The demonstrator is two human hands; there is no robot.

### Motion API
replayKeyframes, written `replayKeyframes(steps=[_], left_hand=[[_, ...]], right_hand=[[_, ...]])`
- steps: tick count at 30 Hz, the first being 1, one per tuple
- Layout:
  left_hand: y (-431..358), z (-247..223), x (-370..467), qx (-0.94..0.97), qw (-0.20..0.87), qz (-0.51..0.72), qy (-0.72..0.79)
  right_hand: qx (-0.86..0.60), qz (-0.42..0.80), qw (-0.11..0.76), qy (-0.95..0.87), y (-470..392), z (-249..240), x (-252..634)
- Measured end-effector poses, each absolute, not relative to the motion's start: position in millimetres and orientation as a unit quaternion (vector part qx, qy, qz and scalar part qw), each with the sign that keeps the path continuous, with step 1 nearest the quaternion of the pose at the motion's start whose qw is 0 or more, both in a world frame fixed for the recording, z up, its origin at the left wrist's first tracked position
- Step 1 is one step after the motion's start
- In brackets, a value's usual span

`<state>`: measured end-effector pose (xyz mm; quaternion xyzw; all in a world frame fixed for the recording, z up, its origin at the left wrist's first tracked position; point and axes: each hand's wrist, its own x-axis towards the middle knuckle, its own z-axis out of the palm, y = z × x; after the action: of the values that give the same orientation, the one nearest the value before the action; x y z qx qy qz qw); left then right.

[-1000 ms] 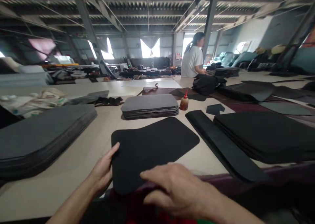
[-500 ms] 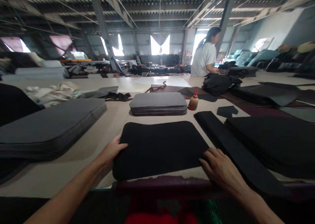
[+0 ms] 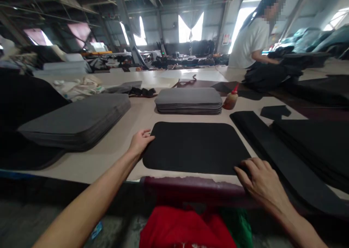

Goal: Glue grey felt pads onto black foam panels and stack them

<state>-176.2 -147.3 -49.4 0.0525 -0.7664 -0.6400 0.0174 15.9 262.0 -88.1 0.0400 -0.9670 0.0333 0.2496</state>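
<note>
A black rounded sheet (image 3: 195, 147) lies flat on the pale tabletop (image 3: 109, 162) near its front edge. At the sheet's left edge is my left hand (image 3: 141, 142), its thumb touching the edge and its fingers apart. My right hand (image 3: 257, 175) rests at the sheet's right front corner with fingers bent and spread, the thumb at the edge. Neither hand is closed on the sheet. Directly behind the sheet stands a stack of grey pieces (image 3: 188, 100), with a red-tipped bottle (image 3: 231, 99) beside it on the right.
A larger grey stack (image 3: 77, 119) lies at the left. Long black strips (image 3: 278, 153) and a black stack (image 3: 319, 142) lie at the right. Beyond them, a person (image 3: 249, 40) in a white shirt is at dark material (image 3: 264, 75). Maroon material (image 3: 191, 191) hangs at the front edge.
The view has tilted down and shifted left. The black sheet, raised and curved along its back edge before, now lies flat. My left hand has loosened from its edge.
</note>
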Motion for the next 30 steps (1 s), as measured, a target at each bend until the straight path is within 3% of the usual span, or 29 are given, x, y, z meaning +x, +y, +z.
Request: replayKeyframes(steps=[18,21,25,30], left_hand=[[-155,-49,-178,0.039,0.084,-0.46,-0.883],[-155,-43,-175,0.017,0.116,-0.4,-0.909],[-135,-41,-151,-0.147,0.188,-0.265,-0.934],[-81,-58,-99,-0.448,0.216,-0.168,-0.851]], right_hand=[[0.048,0.08,0.241,-0.966,252,-86,19],[0.052,0.121,0.201,-0.971,250,-73,21],[0.064,0.205,0.138,-0.967,262,-37,10],[0.047,0.244,0.212,-0.945,299,0,-66]])
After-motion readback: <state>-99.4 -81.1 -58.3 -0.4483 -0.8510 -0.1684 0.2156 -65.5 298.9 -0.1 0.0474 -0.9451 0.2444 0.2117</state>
